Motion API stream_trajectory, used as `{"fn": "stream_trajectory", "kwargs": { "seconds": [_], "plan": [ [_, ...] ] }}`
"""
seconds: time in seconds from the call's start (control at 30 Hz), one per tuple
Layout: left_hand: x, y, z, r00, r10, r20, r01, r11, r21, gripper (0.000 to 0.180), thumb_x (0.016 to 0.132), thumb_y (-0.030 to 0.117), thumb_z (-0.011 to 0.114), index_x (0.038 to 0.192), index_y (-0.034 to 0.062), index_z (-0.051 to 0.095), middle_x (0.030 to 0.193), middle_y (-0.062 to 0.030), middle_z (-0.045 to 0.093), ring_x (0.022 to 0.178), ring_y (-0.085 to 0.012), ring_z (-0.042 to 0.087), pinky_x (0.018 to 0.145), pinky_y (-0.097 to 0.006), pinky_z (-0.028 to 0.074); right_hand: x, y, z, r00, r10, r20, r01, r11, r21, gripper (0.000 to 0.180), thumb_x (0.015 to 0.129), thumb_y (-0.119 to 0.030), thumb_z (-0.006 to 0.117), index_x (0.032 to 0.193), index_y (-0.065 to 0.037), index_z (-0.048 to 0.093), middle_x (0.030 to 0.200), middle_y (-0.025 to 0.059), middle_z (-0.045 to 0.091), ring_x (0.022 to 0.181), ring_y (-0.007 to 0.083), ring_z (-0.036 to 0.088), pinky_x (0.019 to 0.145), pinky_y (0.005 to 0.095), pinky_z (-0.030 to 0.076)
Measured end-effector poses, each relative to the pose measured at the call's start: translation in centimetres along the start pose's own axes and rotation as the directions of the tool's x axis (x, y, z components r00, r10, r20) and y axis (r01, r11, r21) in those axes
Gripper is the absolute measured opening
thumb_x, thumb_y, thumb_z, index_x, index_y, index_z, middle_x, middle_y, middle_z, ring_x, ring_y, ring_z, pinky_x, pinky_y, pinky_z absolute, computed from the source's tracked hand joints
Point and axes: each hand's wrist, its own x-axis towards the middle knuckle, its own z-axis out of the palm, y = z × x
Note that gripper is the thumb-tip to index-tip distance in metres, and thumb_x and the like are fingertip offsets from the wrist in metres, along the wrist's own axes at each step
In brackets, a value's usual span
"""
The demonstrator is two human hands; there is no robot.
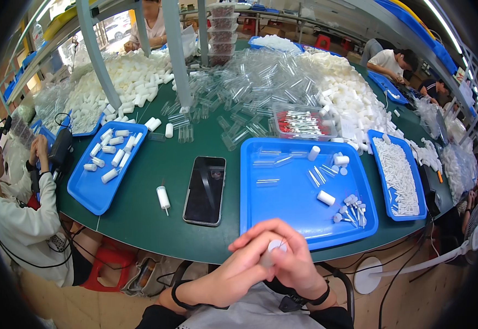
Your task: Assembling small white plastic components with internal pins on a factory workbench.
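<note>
My left hand and my right hand are clasped together just in front of the large blue tray. Between their closed fingers is a small white cylinder with a flat round end facing up; most of it is hidden by the fingers. Inside the tray are a white cylinder lying on its side, an upright one, clear tubes, and several thin white sticks with round grey-white caps. Left of the tray lie a black phone and a white cylinder with a thin tip.
A blue tray of white cylinders sits left; a blue tray of small white pieces sits right. Behind are a clear box of red-and-white sticks, heaped clear tubes and grey posts. A person works at left.
</note>
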Motion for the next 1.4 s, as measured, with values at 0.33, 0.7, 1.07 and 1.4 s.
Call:
{"fn": "stream_trajectory", "kwargs": {
  "seconds": [0.33,0.7,1.07,1.4],
  "plan": [
    [0.1,0.1,0.5,0.810,0.560,0.174,-0.509,0.523,0.683,0.034,0.071,0.026,0.076,0.085,0.0006,0.058,0.072,-0.0086,0.057,0.065,-0.0188,0.058,0.060,-0.029,0.045,-0.2,2.1,0.8,0.993,-0.078,0.084,0.082,0.995,-0.050,0.065,0.078,-0.043,0.068,0.115,0.006,0.048,0.118,0.0247,0.054,0.109,0.0306,0.056,0.092,0.0429,0.046],
    [-0.3,-1.5,0.6,0.832,0.528,0.168,-0.487,0.552,0.677,0.032,0.078,0.020,0.072,0.097,0.0013,0.054,0.084,-0.0132,0.057,0.073,-0.0214,0.059,0.068,-0.033,0.047,-1.0,2.7,1.8,0.996,-0.017,0.084,0.010,0.996,0.085,0.058,0.078,-0.029,0.063,0.121,0.007,0.046,0.120,0.0225,0.053,0.111,0.0314,0.056,0.096,0.0428,0.043],
    [-0.6,-0.7,0.0,0.844,0.480,0.239,-0.510,0.580,0.635,0.045,0.077,0.024,0.073,0.109,0.0044,0.047,0.099,-0.0156,0.055,0.084,-0.0256,0.059,0.074,-0.036,0.047,-1.0,3.4,1.6,0.969,-0.214,0.124,0.221,0.974,-0.044,0.061,0.081,-0.032,0.066,0.124,0.007,0.047,0.117,0.0221,0.053,0.109,0.0319,0.055,0.095,0.0433,0.043],
    [-0.5,0.2,-0.1,0.848,0.435,0.303,-0.524,0.603,0.601,0.058,0.077,0.028,0.074,0.120,0.0072,0.042,0.113,-0.0178,0.053,0.094,-0.0295,0.058,0.080,-0.039,0.046,-1.4,3.2,-0.2,0.976,-0.120,0.180,0.109,0.991,0.073,0.063,0.082,-0.028,0.068,0.130,0.004,0.044,0.123,0.0146,0.048,0.119,0.0244,0.050,0.100,0.0351,0.041]
  ]
}}
